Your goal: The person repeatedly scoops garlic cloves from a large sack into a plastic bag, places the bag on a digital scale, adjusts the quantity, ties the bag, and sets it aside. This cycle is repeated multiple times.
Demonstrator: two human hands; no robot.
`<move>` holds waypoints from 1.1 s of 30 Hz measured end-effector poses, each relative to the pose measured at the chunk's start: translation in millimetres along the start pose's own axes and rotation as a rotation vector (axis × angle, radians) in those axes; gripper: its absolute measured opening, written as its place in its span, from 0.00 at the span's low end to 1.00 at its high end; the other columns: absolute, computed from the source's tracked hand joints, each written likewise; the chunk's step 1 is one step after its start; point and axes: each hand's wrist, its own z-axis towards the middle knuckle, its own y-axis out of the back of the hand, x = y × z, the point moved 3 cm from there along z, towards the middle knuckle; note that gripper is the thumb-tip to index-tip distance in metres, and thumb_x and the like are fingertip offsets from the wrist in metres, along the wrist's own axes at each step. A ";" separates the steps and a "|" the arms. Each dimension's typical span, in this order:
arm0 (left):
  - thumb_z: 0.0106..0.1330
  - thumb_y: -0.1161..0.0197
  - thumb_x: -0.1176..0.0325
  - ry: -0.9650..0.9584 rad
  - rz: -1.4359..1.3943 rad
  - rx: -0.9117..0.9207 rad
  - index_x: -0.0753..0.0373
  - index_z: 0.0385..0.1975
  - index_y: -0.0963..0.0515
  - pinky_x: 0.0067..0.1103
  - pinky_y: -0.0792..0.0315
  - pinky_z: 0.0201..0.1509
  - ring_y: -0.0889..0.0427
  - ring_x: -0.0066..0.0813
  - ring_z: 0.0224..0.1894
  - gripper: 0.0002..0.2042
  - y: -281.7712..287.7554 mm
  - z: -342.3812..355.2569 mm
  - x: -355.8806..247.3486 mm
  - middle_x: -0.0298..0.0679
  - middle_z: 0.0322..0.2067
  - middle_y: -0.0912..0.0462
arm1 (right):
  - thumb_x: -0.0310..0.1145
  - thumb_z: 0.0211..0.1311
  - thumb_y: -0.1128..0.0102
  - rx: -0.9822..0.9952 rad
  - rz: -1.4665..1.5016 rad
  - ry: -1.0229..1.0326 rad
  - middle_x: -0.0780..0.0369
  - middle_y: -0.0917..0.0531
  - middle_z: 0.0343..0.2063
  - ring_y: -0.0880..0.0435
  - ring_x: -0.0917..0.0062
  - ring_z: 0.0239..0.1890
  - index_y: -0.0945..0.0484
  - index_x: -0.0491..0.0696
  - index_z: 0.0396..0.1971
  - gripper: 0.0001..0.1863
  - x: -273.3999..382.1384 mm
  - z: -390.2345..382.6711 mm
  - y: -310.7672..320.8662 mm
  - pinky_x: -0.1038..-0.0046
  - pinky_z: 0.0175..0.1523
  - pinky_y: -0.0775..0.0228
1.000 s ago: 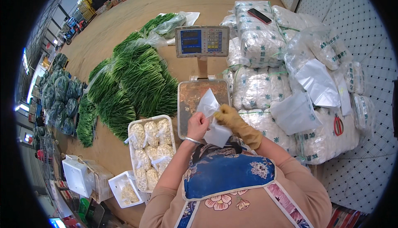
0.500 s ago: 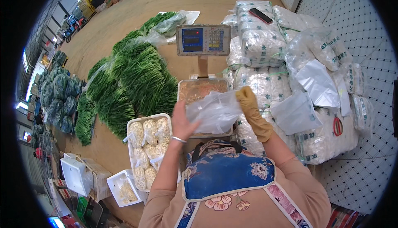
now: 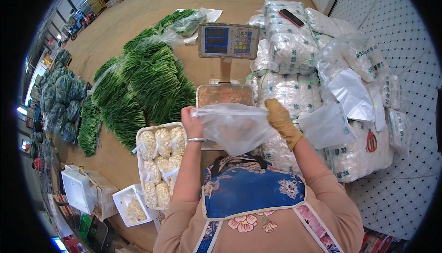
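1. Over the near part of the scale (image 3: 225, 95), a clear bag (image 3: 235, 126) is spread between the two hands, its upper edge drawn nearly straight and its lower part sagging toward the apron (image 3: 255, 193).
2. Bare, with a bangle (image 3: 197, 139) at the wrist, the left hand (image 3: 192, 123) grips the bag's left end; its fingertips are partly hidden.
3. Gloved, the right hand (image 3: 284, 125) pinches the right end.
4. One second ago the hands were close together with the plastic bunched between them; now they are well apart and the bag lies out wide.
5. For the work in hand, that seems to mean the bag is unfolded and looks empty; whether its mouth is parted, I cannot tell.
6. Left of the scale, a tray (image 3: 140, 163) of filled bags (image 3: 162, 140) sits near the left forearm, untouched; stacked packs (image 3: 290, 48) stand to the right.
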 end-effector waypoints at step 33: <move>0.47 0.43 0.70 0.138 0.546 0.145 0.67 0.23 0.26 0.21 0.32 0.34 0.25 0.26 0.27 0.07 46.6 13.0 110.6 0.41 0.22 0.23 | 0.29 0.48 0.47 -0.201 1.596 -0.695 0.58 0.28 0.41 0.27 0.72 0.41 0.35 0.40 0.46 0.22 -8.3 1.3 -5.7 0.74 0.48 0.34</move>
